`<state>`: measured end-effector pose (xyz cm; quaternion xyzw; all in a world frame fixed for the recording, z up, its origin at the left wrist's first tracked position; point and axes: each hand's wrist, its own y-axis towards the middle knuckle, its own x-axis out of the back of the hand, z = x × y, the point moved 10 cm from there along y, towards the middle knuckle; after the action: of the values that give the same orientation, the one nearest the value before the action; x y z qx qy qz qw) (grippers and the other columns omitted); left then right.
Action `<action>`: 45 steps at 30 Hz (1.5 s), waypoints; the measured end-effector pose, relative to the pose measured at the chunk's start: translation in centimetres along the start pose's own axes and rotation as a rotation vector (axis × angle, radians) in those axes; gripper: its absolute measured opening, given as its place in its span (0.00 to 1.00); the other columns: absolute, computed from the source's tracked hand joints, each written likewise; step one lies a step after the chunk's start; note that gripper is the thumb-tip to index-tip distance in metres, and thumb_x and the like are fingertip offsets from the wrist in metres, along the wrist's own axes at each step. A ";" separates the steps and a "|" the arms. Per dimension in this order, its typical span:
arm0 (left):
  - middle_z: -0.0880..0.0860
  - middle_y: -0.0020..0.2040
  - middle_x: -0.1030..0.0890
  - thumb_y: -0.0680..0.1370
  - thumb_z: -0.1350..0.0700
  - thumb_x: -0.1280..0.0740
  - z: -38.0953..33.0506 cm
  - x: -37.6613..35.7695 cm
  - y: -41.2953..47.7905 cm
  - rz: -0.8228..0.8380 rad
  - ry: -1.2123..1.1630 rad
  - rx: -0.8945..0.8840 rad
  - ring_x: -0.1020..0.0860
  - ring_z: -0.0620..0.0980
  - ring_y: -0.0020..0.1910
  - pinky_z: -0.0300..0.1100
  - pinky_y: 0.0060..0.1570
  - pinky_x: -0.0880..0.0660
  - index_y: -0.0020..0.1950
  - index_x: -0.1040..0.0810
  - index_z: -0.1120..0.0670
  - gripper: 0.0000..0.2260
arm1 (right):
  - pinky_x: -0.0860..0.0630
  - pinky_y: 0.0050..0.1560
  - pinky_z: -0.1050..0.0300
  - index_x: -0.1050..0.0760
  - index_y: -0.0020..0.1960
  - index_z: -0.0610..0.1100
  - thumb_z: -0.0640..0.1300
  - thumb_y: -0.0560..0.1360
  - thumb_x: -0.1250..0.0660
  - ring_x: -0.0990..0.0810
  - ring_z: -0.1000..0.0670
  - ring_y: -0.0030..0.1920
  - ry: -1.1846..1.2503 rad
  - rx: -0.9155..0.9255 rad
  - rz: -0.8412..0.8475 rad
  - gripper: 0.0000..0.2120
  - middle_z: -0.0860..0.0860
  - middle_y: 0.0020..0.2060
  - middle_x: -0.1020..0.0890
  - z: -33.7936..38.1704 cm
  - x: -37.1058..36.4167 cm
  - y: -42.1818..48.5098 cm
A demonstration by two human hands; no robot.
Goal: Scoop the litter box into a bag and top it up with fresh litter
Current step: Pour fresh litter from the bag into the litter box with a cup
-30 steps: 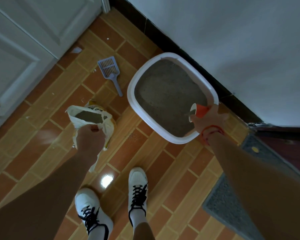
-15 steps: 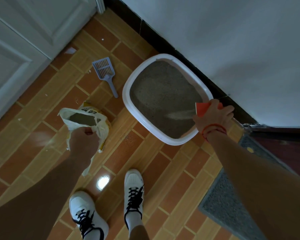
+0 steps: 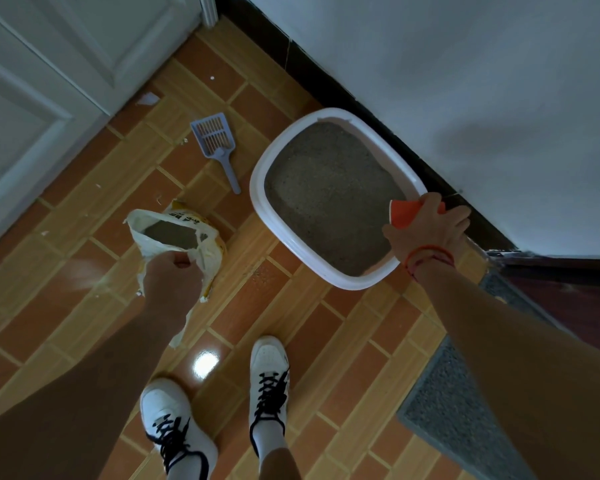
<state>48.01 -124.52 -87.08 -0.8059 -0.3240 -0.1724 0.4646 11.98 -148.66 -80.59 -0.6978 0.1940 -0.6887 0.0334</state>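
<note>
A white litter box [image 3: 261,181] full of grey litter stands on the tiled floor against the wall. My right hand [image 3: 430,230] grips an orange cup [image 3: 404,213], tipped over the box's near right corner. My left hand [image 3: 172,277] holds the torn rim of a white and yellow litter bag [image 3: 146,226], which stands open with grey litter showing inside. A blue slotted scoop [image 3: 215,140] lies on the floor left of the box, apart from both hands.
A white panelled door [image 3: 42,81] fills the upper left. A grey mat [image 3: 444,414] lies at the lower right. My white shoes [image 3: 269,362] stand below the box. Small white scraps are scattered on the tiles near the bag.
The orange cup has tipped further and moved to the box's right corner; the stream of litter seen pouring half a second ago is gone. My left hand has kept its hold on the bag.
</note>
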 end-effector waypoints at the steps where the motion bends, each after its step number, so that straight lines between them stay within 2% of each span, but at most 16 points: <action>1: 0.56 0.38 0.20 0.76 0.66 0.35 -0.1 0.0 -0.1 0.007 -0.009 -0.001 0.25 0.49 0.35 0.39 0.35 0.31 0.45 0.19 0.61 0.05 | 0.27 0.58 0.42 0.36 0.65 0.46 0.58 0.64 0.26 0.30 0.38 0.58 0.026 -0.005 0.010 0.36 0.39 0.60 0.33 0.2 -0.2 -0.2; 4: 0.52 0.35 0.21 0.76 0.64 0.32 0.0 0.8 -0.3 0.023 -0.028 -0.014 0.25 0.47 0.35 0.39 0.33 0.32 0.44 0.19 0.59 0.03 | 0.27 0.58 0.42 0.37 0.67 0.47 0.58 0.65 0.27 0.30 0.39 0.59 0.104 -0.017 0.053 0.36 0.40 0.61 0.34 1.8 -0.8 -1.2; 10: 0.56 0.38 0.19 0.75 0.61 0.33 0.9 4.4 0.2 0.005 -0.011 -0.024 0.24 0.53 0.37 0.41 0.33 0.32 0.42 0.19 0.58 0.04 | 0.28 0.60 0.44 0.39 0.69 0.46 0.59 0.69 0.31 0.30 0.39 0.62 0.193 0.054 0.087 0.35 0.39 0.65 0.35 8.2 -1.2 -4.7; 13: 0.58 0.38 0.19 0.75 0.60 0.32 1.6 6.1 0.4 0.000 -0.034 -0.032 0.22 0.56 0.38 0.44 0.36 0.30 0.40 0.20 0.57 0.05 | 0.24 0.56 0.43 0.41 0.70 0.47 0.60 0.70 0.32 0.28 0.40 0.58 0.280 0.089 0.125 0.35 0.40 0.64 0.35 11.8 -1.6 -7.3; 17: 0.58 0.38 0.19 0.74 0.60 0.33 3.0 8.8 0.7 -0.020 -0.091 -0.010 0.24 0.52 0.36 0.43 0.35 0.30 0.41 0.20 0.59 0.04 | 0.23 0.54 0.43 0.39 0.68 0.48 0.58 0.69 0.33 0.27 0.41 0.55 0.390 0.138 0.179 0.32 0.42 0.61 0.34 16.6 -2.1 -10.9; 20: 0.57 0.38 0.18 0.73 0.59 0.32 4.3 10.9 0.9 -0.047 -0.123 0.008 0.22 0.54 0.37 0.47 0.38 0.26 0.40 0.19 0.57 0.04 | 0.24 0.45 0.54 0.38 0.67 0.49 0.54 0.70 0.32 0.27 0.47 0.49 0.535 0.228 0.230 0.29 0.44 0.60 0.33 20.4 -1.7 -13.8; 22: 0.56 0.37 0.17 0.73 0.59 0.32 5.0 12.1 1.0 -0.053 -0.157 0.012 0.21 0.55 0.38 0.48 0.40 0.25 0.40 0.19 0.57 0.04 | 0.31 0.39 0.64 0.36 0.67 0.49 0.50 0.70 0.31 0.28 0.51 0.47 0.616 0.370 0.257 0.28 0.47 0.59 0.32 23.4 -0.8 -16.5; 25: 0.55 0.37 0.17 0.75 0.58 0.31 5.9 13.5 1.1 -0.049 -0.203 0.013 0.21 0.54 0.37 0.43 0.37 0.27 0.42 0.19 0.57 0.04 | 0.32 0.42 0.67 0.34 0.64 0.51 0.49 0.70 0.30 0.26 0.53 0.50 0.678 0.624 0.341 0.25 0.50 0.56 0.30 27.1 0.0 -21.6; 29: 0.54 0.35 0.17 0.74 0.57 0.31 7.0 15.3 1.7 -0.087 -0.234 0.029 0.20 0.52 0.36 0.39 0.33 0.28 0.40 0.19 0.55 0.04 | 0.26 0.46 0.60 0.32 0.64 0.55 0.56 0.68 0.32 0.25 0.50 0.51 0.430 0.796 0.460 0.25 0.50 0.55 0.28 28.8 -2.4 -25.9; 33: 0.53 0.35 0.17 0.74 0.55 0.30 7.8 16.1 2.4 -0.098 -0.240 0.021 0.18 0.54 0.39 0.49 0.42 0.21 0.41 0.20 0.54 0.04 | 0.24 0.42 0.58 0.30 0.63 0.55 0.60 0.67 0.36 0.23 0.50 0.47 0.261 0.777 0.534 0.25 0.49 0.52 0.25 28.6 -5.1 -26.3; 35: 0.54 0.36 0.18 0.74 0.55 0.29 7.9 16.3 2.5 -0.102 -0.243 0.007 0.18 0.55 0.38 0.51 0.41 0.20 0.41 0.21 0.53 0.04 | 0.25 0.38 0.57 0.29 0.59 0.53 0.61 0.67 0.40 0.23 0.50 0.44 0.192 0.754 0.550 0.24 0.48 0.48 0.23 28.5 -6.5 -26.0; 37: 0.53 0.36 0.18 0.73 0.53 0.28 7.8 16.4 2.5 -0.106 -0.245 -0.016 0.18 0.54 0.37 0.47 0.36 0.20 0.42 0.21 0.54 0.06 | 0.22 0.41 0.53 0.29 0.55 0.52 0.64 0.66 0.43 0.22 0.48 0.43 0.118 0.700 0.553 0.23 0.47 0.46 0.21 28.4 -8.0 -25.4; 39: 0.53 0.38 0.19 0.73 0.52 0.27 7.3 16.5 2.5 -0.106 -0.213 -0.051 0.18 0.52 0.36 0.40 0.28 0.24 0.46 0.20 0.56 0.09 | 0.20 0.46 0.48 0.29 0.57 0.49 0.67 0.67 0.44 0.21 0.46 0.44 0.019 0.649 0.529 0.27 0.47 0.45 0.21 28.5 -9.4 -24.8; 42: 0.51 0.39 0.18 0.75 0.51 0.28 6.0 16.4 3.0 -0.079 -0.136 -0.130 0.18 0.50 0.36 0.39 0.31 0.23 0.49 0.18 0.55 0.09 | 0.22 0.48 0.49 0.28 0.60 0.44 0.67 0.71 0.45 0.22 0.45 0.44 -0.134 0.603 0.492 0.31 0.46 0.45 0.21 29.3 -11.5 -23.7; 44: 0.49 0.36 0.18 0.76 0.53 0.29 5.2 16.1 3.5 -0.057 -0.111 -0.197 0.18 0.47 0.33 0.43 0.34 0.19 0.49 0.16 0.55 0.07 | 0.26 0.45 0.51 0.26 0.58 0.43 0.65 0.75 0.46 0.24 0.47 0.41 -0.190 0.606 0.523 0.28 0.46 0.44 0.21 30.2 -13.4 -23.5; 45: 0.48 0.34 0.18 0.76 0.54 0.30 4.9 16.1 3.8 -0.050 -0.112 -0.227 0.18 0.45 0.30 0.40 0.32 0.20 0.47 0.16 0.55 0.06 | 0.28 0.45 0.51 0.26 0.59 0.43 0.64 0.76 0.46 0.25 0.47 0.40 -0.189 0.597 0.554 0.27 0.45 0.45 0.21 30.7 -14.4 -23.4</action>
<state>62.24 -115.82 -82.66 -0.8533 -0.3479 -0.1744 0.3471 47.47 -129.29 -88.45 -0.6390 0.1622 -0.6128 0.4357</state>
